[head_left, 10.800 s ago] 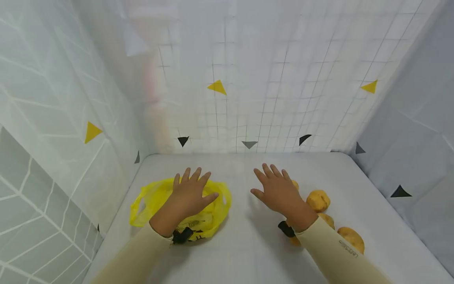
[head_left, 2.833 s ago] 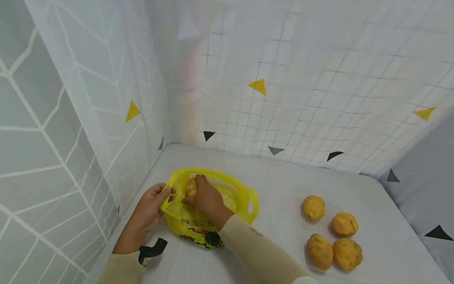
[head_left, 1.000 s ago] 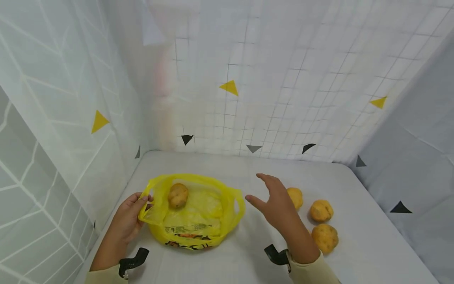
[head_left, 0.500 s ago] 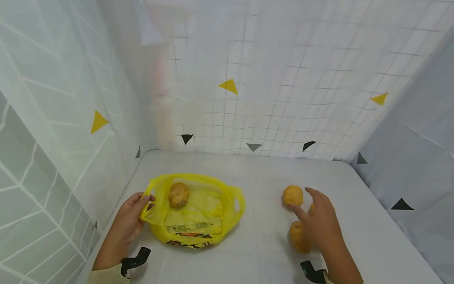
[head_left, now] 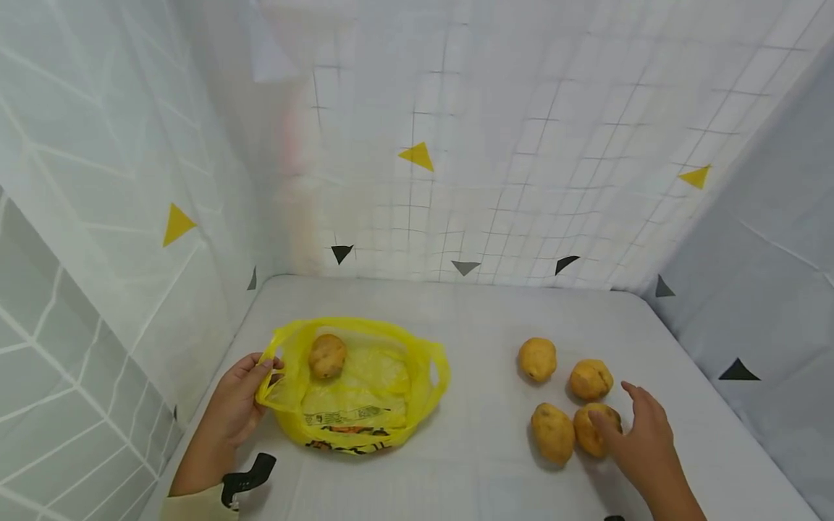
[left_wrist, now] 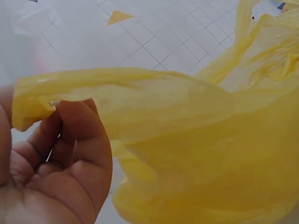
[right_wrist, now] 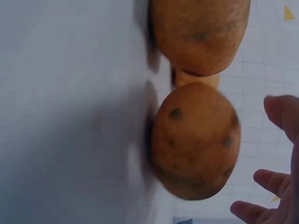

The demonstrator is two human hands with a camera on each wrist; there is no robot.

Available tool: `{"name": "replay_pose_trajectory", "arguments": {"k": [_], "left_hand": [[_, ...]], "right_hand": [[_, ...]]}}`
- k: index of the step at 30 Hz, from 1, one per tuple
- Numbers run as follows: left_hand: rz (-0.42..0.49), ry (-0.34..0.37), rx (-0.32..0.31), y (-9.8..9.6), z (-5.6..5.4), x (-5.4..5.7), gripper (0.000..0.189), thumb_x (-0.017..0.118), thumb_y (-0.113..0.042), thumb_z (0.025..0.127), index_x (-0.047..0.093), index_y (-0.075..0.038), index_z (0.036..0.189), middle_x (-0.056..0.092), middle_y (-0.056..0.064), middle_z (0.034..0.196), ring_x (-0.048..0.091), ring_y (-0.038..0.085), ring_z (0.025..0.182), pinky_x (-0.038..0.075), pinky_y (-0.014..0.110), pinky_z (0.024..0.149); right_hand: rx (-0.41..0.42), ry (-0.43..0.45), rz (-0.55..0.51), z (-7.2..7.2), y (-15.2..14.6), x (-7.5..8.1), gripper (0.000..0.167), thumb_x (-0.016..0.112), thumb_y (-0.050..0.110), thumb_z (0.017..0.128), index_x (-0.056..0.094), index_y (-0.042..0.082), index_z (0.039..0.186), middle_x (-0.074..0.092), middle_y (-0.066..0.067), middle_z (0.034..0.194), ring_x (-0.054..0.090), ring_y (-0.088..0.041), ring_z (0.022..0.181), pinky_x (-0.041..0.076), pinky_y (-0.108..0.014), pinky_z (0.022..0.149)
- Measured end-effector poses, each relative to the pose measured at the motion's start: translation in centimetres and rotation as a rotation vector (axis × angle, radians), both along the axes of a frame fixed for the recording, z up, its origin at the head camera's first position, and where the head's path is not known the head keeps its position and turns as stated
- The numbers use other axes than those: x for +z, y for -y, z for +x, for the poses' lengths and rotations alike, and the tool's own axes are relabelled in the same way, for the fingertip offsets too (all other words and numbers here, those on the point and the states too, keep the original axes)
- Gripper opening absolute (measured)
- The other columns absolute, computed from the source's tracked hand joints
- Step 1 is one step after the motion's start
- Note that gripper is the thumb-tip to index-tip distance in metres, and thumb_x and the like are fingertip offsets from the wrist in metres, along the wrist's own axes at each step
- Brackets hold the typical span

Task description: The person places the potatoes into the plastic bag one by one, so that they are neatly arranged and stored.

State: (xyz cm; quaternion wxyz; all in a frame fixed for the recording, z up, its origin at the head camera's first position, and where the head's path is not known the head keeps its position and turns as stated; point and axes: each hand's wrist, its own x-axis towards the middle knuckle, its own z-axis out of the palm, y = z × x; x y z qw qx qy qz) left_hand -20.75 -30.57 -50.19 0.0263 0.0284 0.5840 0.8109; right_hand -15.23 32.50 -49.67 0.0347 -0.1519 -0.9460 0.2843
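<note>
A thin yellow plastic bag [head_left: 365, 380] with dark print lies mouth open on the table's left half. One potato [head_left: 327, 356] sits inside it. My left hand [head_left: 237, 401] pinches the bag's left handle between thumb and fingers; the left wrist view shows the stretched handle [left_wrist: 126, 84] close up. On the right side, my right hand [head_left: 645, 441] is spread beside the front-right potato [head_left: 586, 438], its thumb in front of that potato in the head view. In the right wrist view, fingers [right_wrist: 273, 182] stand apart from the potato [right_wrist: 196, 140]; nothing is held.
Three more potatoes lie close by: one at the back [head_left: 537, 359], one behind the hand's potato [head_left: 591, 380], and one to its left [head_left: 553, 434]. White table surface [head_left: 482, 405] separates them from the bag. Patterned sheets [head_left: 495, 145] enclose the table's back and sides.
My right hand has moved from the middle rightward, over the potatoes, to their right side. My left hand keeps its hold on the handle. Earlier, my right hand was inside the bag with a potato.
</note>
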Motion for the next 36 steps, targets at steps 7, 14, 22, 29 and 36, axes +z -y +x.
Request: {"name": "replay_pose_trajectory", "arguments": {"k": [7, 14, 22, 29, 36], "left_hand": [[0.028, -0.016, -0.027, 0.0, -0.1, 0.0, 0.016, 0.053, -0.023, 0.112, 0.058, -0.009, 0.117, 0.063, -0.003, 0.11, 0.067, 0.008, 0.093, 0.061, 0.021, 0.082], [0.022, -0.01, -0.021, 0.0, -0.1, 0.1, 0.016, 0.054, -0.024, 0.111, 0.057, -0.01, 0.117, 0.063, -0.003, 0.11, 0.067, 0.008, 0.094, 0.061, 0.021, 0.083], [0.017, 0.002, -0.02, 0.1, 0.0, 0.2, 0.015, 0.055, -0.024, 0.111, 0.057, -0.011, 0.117, 0.064, -0.004, 0.11, 0.067, 0.008, 0.094, 0.061, 0.021, 0.083], [0.01, 0.007, -0.019, 0.0, 0.0, 0.3, 0.016, 0.055, -0.025, 0.111, 0.058, -0.011, 0.117, 0.064, -0.003, 0.109, 0.067, 0.008, 0.094, 0.061, 0.021, 0.084], [0.014, 0.001, -0.022, 0.1, -0.1, 0.1, 0.014, 0.054, -0.025, 0.111, 0.058, -0.012, 0.114, 0.064, -0.003, 0.108, 0.068, 0.007, 0.093, 0.061, 0.022, 0.082]], "right_hand": [[0.008, 0.089, -0.078, -0.2, -0.9, -1.3, 0.13, 0.068, 0.076, 0.086, 0.003, -0.005, 0.164, 0.006, -0.042, 0.164, 0.012, -0.062, 0.15, 0.022, -0.078, 0.115], [0.031, 0.132, -0.109, -0.5, -1.0, -1.6, 0.134, 0.069, 0.076, 0.086, -0.004, -0.004, 0.164, 0.003, -0.045, 0.162, 0.01, -0.064, 0.149, 0.021, -0.079, 0.115], [0.115, 0.143, -0.149, -0.6, -1.0, -2.1, 0.129, 0.073, 0.068, 0.088, 0.0, -0.006, 0.163, 0.009, -0.044, 0.163, 0.018, -0.061, 0.148, 0.024, -0.077, 0.115], [0.14, 0.143, -0.139, -0.5, -0.5, -2.3, 0.124, 0.071, 0.069, 0.09, 0.008, -0.01, 0.162, 0.023, -0.043, 0.158, 0.037, -0.054, 0.139, 0.036, -0.072, 0.111], [0.145, 0.165, -0.136, -0.3, -0.5, -2.3, 0.122, 0.067, 0.071, 0.091, 0.009, -0.009, 0.162, 0.017, -0.043, 0.161, 0.025, -0.059, 0.145, 0.027, -0.076, 0.114]]}}
